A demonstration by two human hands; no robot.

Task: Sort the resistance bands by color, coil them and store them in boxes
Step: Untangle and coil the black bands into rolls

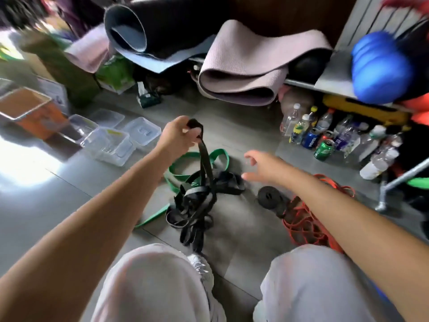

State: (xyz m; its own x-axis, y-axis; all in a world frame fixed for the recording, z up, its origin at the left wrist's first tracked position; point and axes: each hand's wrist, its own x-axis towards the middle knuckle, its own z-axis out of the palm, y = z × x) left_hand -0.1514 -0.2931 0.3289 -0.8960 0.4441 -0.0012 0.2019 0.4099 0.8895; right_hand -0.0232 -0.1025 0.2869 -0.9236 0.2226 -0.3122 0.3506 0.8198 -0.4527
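Crouched low over a grey tiled floor [69, 194], knees in pale trousers [151, 287] at the near edge. Landmark for all places: the black tangle [197, 205], a knot of black bands heaped on the floor just ahead of the knees.

Left hand [177, 133] raised above the tangle and a little beyond it, grip pinched round the top loop of one black band [205, 159]. Band hanging taut from the fingers straight down into the tangle, lower end caught among the other straps.

Right hand [260, 167] in the air just right of the tangle, grip spread, fingers apart and stretched forward, holding nothing.

Green band [183, 163] flat on the floor behind and left of the tangle, partly under it, with one tail running out to the tangle's near left.

Coiled black band [269, 197], a tight flat roll, on the floor right of the tangle, beside the right forearm. Red bands [306, 224] in a loose heap further right of the tangle, touching the coil, partly hidden by the arm.

Clear plastic boxes [109, 145] with loose lids [142, 131] well left of the tangle and beyond it; orange box [30, 112] further left again. Bottles and cans [325, 135] clustered well right of the tangle and beyond. Rolled mats [243, 66] stacked far beyond the tangle. Outer edges of the view blurred.
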